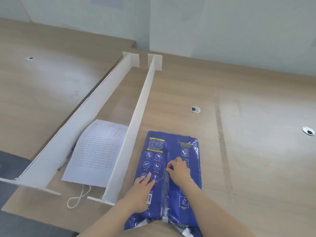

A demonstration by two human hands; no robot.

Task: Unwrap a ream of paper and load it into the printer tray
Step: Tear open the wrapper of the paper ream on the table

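Note:
A ream of paper in a blue wrapper with white and yellow print lies flat on the wooden desk, its near end torn and crumpled. My left hand lies flat on the wrapper's left half, fingers spread. My right hand pinches the raised middle seam strip of the wrapper between thumb and fingers. No printer or tray is in view.
A white divider panel runs along the ream's left side, with a second one further left. Between them lie a printed table sheet and a white cord loop. Cable grommets sit in the desk to the right.

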